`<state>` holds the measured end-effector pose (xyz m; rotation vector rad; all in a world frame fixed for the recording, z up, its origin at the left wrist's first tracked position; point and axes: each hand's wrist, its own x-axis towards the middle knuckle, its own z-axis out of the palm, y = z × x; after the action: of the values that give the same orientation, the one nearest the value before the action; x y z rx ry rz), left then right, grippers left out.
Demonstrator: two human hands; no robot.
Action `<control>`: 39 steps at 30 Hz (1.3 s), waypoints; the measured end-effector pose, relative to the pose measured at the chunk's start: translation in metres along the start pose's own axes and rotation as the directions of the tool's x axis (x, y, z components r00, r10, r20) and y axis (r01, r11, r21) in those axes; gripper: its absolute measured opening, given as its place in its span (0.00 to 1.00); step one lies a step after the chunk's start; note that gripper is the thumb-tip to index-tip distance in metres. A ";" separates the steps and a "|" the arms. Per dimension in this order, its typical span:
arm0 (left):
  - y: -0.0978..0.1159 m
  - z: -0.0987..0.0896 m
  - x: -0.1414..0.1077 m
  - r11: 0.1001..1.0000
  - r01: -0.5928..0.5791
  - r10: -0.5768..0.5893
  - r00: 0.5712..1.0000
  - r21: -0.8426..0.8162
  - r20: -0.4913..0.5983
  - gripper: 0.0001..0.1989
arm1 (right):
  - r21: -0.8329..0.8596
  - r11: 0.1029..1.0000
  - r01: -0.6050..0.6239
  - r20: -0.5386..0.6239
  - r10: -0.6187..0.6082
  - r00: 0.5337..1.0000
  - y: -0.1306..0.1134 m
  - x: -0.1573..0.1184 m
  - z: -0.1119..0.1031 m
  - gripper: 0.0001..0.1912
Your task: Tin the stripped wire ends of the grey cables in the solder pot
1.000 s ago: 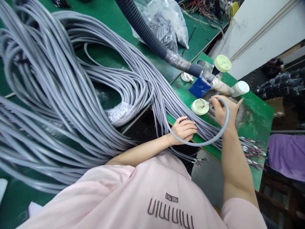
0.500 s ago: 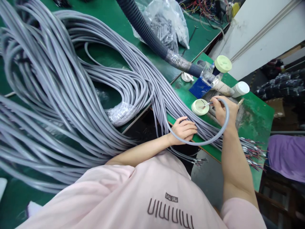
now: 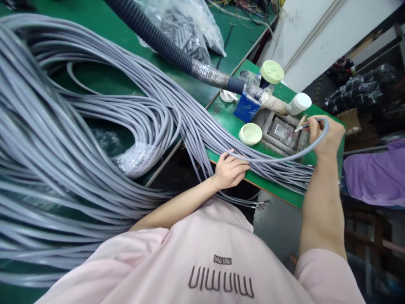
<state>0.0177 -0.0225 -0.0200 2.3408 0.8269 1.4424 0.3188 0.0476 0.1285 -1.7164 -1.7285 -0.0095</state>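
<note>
My right hand (image 3: 329,134) pinches a grey cable (image 3: 281,160) close to its stripped end. The thin bare-tipped wires (image 3: 291,133) point down over a square metal pot (image 3: 270,133) with a shiny silvery surface; whether they touch it I cannot tell. From there the cable loops back to my left hand (image 3: 232,169), whose curled fingers close around it on top of the cable bundle (image 3: 202,126). A pale green round tub (image 3: 250,135) stands open just left of the pot.
A black ribbed hose (image 3: 164,38) ends in a pipe above the pot, beside a blue box (image 3: 247,107). A white-lidded jar (image 3: 300,103) and a green-lidded jar (image 3: 272,71) stand behind. Large cable coils (image 3: 63,139) cover the left. A person's purple clothing (image 3: 375,175) shows at right.
My right hand has moved the cable's wire end out of the pale green tub and rightward to above the metal pot. The cable's loop has flattened; my left hand stays at the bundle.
</note>
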 end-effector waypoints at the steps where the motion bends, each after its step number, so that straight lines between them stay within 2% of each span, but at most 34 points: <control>1: 0.000 0.000 0.000 1.000 -0.002 0.002 1.000 0.006 -0.001 0.10 | -0.017 1.000 -0.016 -0.035 0.016 0.999 0.006 0.001 0.003 0.12; 3: 0.001 -0.001 0.001 1.000 -0.009 0.009 1.000 0.015 -0.012 0.10 | -0.034 0.998 -0.047 -0.075 0.044 0.996 0.016 0.004 0.010 0.11; 9: 0.002 -0.002 0.003 0.999 -0.021 0.022 0.999 0.036 -0.032 0.08 | -0.036 0.996 -0.084 -0.066 0.081 0.994 0.036 0.008 0.028 0.11; 13: 0.004 -0.002 0.003 0.997 -0.010 0.011 1.000 0.080 -0.014 0.08 | -0.054 0.997 -0.062 -0.071 0.058 0.996 0.039 0.009 0.034 0.10; 18: 0.004 -0.004 0.005 0.999 -0.028 0.030 0.998 0.035 -0.047 0.09 | -0.080 0.996 -0.034 -0.063 0.029 0.998 0.038 0.009 0.039 0.10; 22: 0.003 -0.003 0.003 0.999 -0.018 0.019 1.000 0.046 -0.024 0.09 | -0.090 0.995 -0.040 -0.052 0.035 0.998 0.038 0.009 0.042 0.10; 25: 0.002 0.000 0.002 0.998 -0.010 0.011 1.000 0.063 -0.006 0.08 | -0.066 0.997 -0.047 -0.060 0.043 0.997 0.034 0.007 0.039 0.10; 28: 0.004 -0.004 0.005 1.000 0.012 -0.012 1.000 0.025 0.000 0.07 | -0.018 0.999 -0.045 -0.069 0.044 0.997 0.019 0.000 0.026 0.10; 30: 0.008 -0.015 0.010 0.993 0.063 -0.058 0.997 -0.095 0.049 0.07 | 0.002 0.999 -0.032 -0.095 0.032 0.995 0.002 -0.009 0.012 0.11; 31: 0.011 -0.023 0.014 0.974 0.112 -0.091 0.990 -0.200 0.111 0.08 | 0.007 1.000 -0.020 -0.113 0.020 0.993 -0.008 -0.016 0.003 0.11; 32: 0.014 -0.034 0.019 0.926 0.178 -0.109 0.970 -0.333 0.215 0.10 | 0.009 1.000 -0.003 -0.136 0.004 0.991 -0.018 -0.024 -0.006 0.11; 33: 0.017 -0.044 0.024 0.826 0.277 -0.099 0.929 -0.491 0.358 0.13 | 0.013 1.000 0.026 -0.155 -0.024 0.988 -0.029 -0.034 -0.014 0.11; 34: 0.020 -0.055 0.028 0.673 0.426 -0.068 0.850 -0.605 0.522 0.17 | 0.024 0.996 0.083 -0.154 -0.079 0.985 -0.039 -0.045 -0.021 0.11; 35: 0.024 -0.064 0.033 0.502 0.553 -0.002 0.770 -0.665 0.638 0.20 | 0.035 0.988 0.149 -0.155 -0.142 0.978 -0.049 -0.058 -0.028 0.10; 36: 0.028 -0.070 0.037 0.360 0.641 0.052 0.712 -0.678 0.701 0.22 | 0.052 0.976 0.213 -0.152 -0.203 0.967 -0.058 -0.073 -0.032 0.12; 37: 0.032 -0.074 0.040 0.258 0.702 0.068 0.672 -0.663 0.738 0.22 | 0.071 0.963 0.261 -0.122 -0.252 0.960 -0.067 -0.088 -0.035 0.18; 39: 0.039 -0.071 0.045 0.153 0.770 0.000 0.627 -0.619 0.779 0.22 | 0.099 0.959 0.265 0.000 -0.266 0.964 -0.082 -0.121 -0.033 0.28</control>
<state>-0.0166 -0.0317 0.0657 1.1949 0.1846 0.4404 0.2478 -0.0844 0.1344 -1.4065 -1.9252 -0.0338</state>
